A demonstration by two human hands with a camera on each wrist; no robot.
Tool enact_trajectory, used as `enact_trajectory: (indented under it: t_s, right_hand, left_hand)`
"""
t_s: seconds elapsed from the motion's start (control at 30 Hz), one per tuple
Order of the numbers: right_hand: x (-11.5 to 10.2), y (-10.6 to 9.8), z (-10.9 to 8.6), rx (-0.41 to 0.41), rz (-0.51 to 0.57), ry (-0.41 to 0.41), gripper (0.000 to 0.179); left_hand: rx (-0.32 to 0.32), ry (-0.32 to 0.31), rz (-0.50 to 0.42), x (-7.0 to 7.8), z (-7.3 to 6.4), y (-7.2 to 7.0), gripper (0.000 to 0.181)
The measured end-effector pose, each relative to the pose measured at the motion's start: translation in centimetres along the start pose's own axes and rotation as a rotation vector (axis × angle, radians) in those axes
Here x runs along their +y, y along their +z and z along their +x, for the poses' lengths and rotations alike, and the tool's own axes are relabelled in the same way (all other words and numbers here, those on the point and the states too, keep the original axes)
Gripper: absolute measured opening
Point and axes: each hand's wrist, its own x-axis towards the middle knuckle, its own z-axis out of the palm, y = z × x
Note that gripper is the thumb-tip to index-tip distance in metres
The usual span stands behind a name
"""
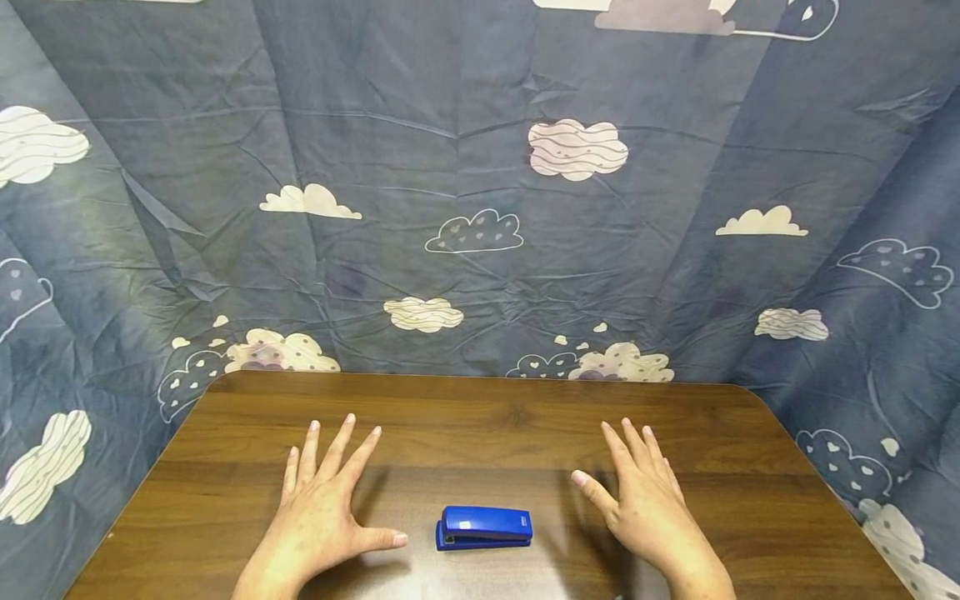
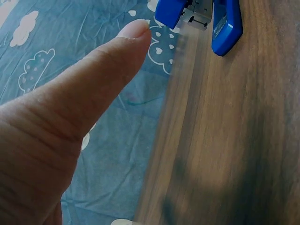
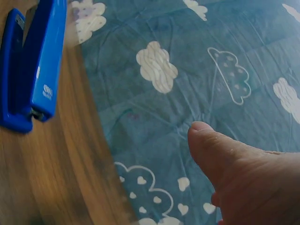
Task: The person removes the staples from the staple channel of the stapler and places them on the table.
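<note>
Backdrop: dark blue cloth [image 1: 375, 162] printed with clouds, creased, hung across twelve o'clock and round to ten and two. Surface: one brown wood-grain table [image 1: 480, 425], far corners rounded. Item: one blue stapler [image 1: 483, 527], lying on its base toward six o'clock of the tabletop, midway between two bare hands; its gaping mouth points to nine o'clock, its hinge end to three. Left hand [image 1: 318, 521]: at the stapler's nine o'clock, fingers straight and spread, thumb out toward the stapler, near but not touching, holding nothing. Right hand [image 1: 641, 508]: at its three o'clock, fingers straight, less widely fanned, thumb apart, likewise holding nothing. Shadows beside both suggest they are held above the wood. Placement, as I judge it: the stapler sits centrally so either hand can reach it, and the hands flank it so as to leave it uncovered. Obscured: both palms; the table's near edge, out of frame; the stapler's mouth end, cropped in the left wrist view; its lettering, too small to read; and a pale speck [image 1: 618, 597] at the bottom edge, cut off and unidentifiable.
</note>
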Motion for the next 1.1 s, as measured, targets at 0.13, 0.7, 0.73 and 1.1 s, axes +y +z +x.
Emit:
enact_trajectory:
  t_s: [0.13, 0.7, 0.73, 1.1]
  right_hand:
    - [-1.0, 0.4, 0.1, 0.029, 0.019, -0.058, 0.076]
    - [-4.1, 2.0, -0.6, 0.054, 0.071, -0.199, 0.068]
    - [-4.2, 2.1, -0.6, 0.063, 0.068, -0.208, 0.068]
    - [-5.0, 2.5, -0.5, 0.189, 0.064, -0.329, 0.056]
  left_hand:
    - [0.004, 0.019, -0.003, 0.3, 0.0, 0.4, 0.127]
    - [0.035, 0.107, 0.003, 1.5, -0.2, 1.9, 0.125]
    - [0.038, 0.114, -0.001, 1.6, -0.2, 2.0, 0.125]
    - [0.009, 0.128, -0.070, 2.2, 0.2, 2.6, 0.116]
